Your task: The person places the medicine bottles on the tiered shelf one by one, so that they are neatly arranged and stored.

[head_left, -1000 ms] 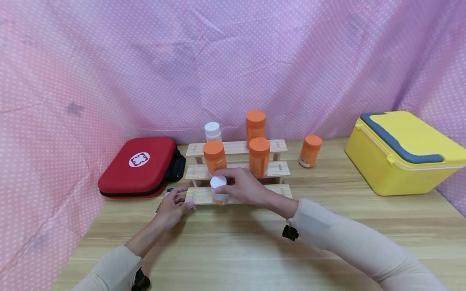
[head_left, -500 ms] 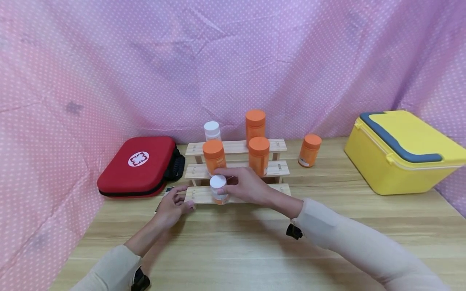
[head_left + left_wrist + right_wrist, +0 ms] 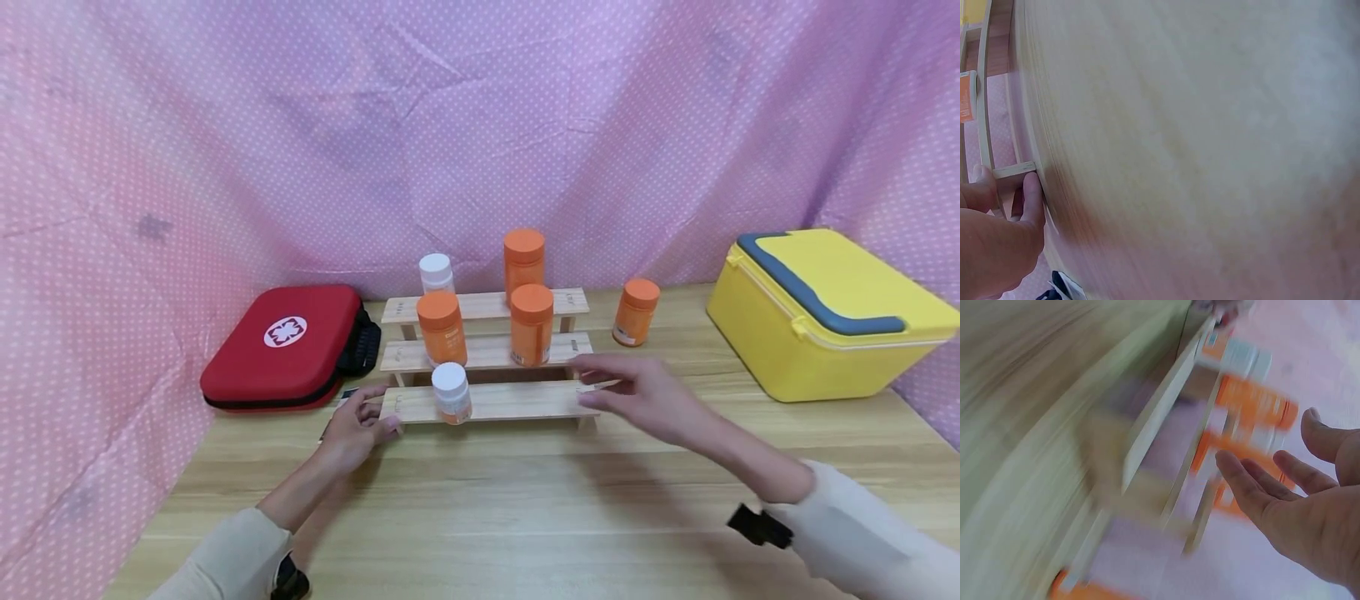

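A three-step wooden rack (image 3: pixel 517 402) stands on the table. My left hand (image 3: pixel 356 429) grips the left end of its lowest step; in the left wrist view, thumb and fingers hold the step by its short leg (image 3: pixel 1015 169). On that lowest step stands a small white-capped bottle (image 3: pixel 452 395), upright. My right hand (image 3: pixel 651 398) hovers by the step's right end, fingers apart and holding nothing. Two orange jars (image 3: pixel 532 327) stand on the middle step. The top step bears a white bottle (image 3: pixel 437 273) and an orange jar (image 3: pixel 523 263). The right wrist view is blurred.
Left of the rack lies a red first-aid case (image 3: pixel 282 348), with a small flat item partly hidden behind my left hand. An orange jar (image 3: pixel 636 312) stands on the table at right. Farther right is a yellow box (image 3: pixel 825 325). A pink dotted curtain (image 3: pixel 480 142) hangs behind.
My right hand has let go of the small white-capped bottle and moved right. The bottle stays standing on the lowest step. My left hand has kept its place.
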Available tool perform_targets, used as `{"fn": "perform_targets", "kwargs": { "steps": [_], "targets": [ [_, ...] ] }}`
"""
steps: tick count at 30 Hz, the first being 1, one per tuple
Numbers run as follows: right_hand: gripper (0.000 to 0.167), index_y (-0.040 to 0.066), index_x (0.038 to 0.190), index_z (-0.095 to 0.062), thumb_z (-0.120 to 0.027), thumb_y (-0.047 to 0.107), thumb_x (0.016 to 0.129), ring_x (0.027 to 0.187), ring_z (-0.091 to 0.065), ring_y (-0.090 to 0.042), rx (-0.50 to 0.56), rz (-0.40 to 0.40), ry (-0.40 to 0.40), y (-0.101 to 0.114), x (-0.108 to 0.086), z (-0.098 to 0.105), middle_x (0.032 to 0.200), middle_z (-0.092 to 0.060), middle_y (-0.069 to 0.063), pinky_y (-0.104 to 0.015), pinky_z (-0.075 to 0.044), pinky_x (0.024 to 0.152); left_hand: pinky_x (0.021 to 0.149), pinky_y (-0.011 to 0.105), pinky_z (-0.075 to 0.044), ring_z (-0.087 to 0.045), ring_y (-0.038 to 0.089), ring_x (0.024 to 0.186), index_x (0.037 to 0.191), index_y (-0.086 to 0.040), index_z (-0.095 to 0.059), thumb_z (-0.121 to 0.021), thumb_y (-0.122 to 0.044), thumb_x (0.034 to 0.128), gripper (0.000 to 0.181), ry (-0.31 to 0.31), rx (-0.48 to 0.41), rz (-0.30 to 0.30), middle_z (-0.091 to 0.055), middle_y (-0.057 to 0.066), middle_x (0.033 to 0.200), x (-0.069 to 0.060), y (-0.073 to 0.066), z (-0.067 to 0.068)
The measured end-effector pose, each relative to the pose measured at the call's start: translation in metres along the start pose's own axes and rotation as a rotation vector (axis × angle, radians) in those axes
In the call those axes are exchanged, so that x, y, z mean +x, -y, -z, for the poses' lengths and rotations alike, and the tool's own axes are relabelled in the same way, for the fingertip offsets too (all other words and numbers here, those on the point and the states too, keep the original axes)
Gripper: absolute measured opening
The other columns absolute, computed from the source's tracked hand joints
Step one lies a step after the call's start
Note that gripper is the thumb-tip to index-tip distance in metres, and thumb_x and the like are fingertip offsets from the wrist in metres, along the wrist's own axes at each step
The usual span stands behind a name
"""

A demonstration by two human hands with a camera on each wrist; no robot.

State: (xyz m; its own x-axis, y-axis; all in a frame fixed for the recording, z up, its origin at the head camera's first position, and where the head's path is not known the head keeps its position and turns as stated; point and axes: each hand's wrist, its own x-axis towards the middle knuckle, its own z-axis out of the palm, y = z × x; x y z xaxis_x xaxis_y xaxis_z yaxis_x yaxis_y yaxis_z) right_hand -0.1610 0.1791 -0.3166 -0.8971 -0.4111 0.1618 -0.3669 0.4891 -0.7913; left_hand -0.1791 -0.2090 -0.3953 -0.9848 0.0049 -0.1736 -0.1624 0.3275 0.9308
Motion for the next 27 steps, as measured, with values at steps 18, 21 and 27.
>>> {"fn": "perform_targets", "kwargs": {
  "steps": [18,21,27],
  "targets": [
    [0.082,0.006,0.152,-0.023,-0.064,0.042,0.091,0.134,-0.029,-0.048,-0.228,-0.248,-0.252,-0.067,0.038,0.107,0.153,-0.026,-0.024,-0.063,-0.034,0.104,0.078,0.031,-0.058,-0.064,0.017,0.089,0.139,0.004,-0.036,-0.060,0.010,0.0887,0.057,-0.020,-0.060,-0.025,-0.061,0.026,0.110,-0.002,0.002,-0.002],
    [0.088,0.010,0.154,-0.016,-0.063,0.048,0.090,0.137,-0.024,-0.048,-0.222,-0.278,-0.242,-0.074,0.055,0.110,0.156,-0.020,-0.023,-0.065,-0.028,0.106,0.078,0.031,-0.058,-0.064,0.018,0.089,0.139,0.004,-0.036,-0.061,0.010,0.0886,0.057,-0.023,-0.061,-0.028,-0.061,0.026,0.111,-0.002,0.002,-0.002],
    [0.093,0.007,0.154,-0.004,-0.061,0.045,0.092,0.140,-0.015,-0.048,-0.062,-0.326,-0.168,-0.097,0.079,0.108,0.157,-0.009,-0.027,-0.064,-0.023,0.110,0.079,0.031,-0.058,-0.063,0.018,0.090,0.139,0.004,-0.037,-0.060,0.011,0.0885,0.057,-0.023,-0.067,-0.025,-0.061,0.026,0.110,-0.001,0.002,-0.003]
  ]
}}
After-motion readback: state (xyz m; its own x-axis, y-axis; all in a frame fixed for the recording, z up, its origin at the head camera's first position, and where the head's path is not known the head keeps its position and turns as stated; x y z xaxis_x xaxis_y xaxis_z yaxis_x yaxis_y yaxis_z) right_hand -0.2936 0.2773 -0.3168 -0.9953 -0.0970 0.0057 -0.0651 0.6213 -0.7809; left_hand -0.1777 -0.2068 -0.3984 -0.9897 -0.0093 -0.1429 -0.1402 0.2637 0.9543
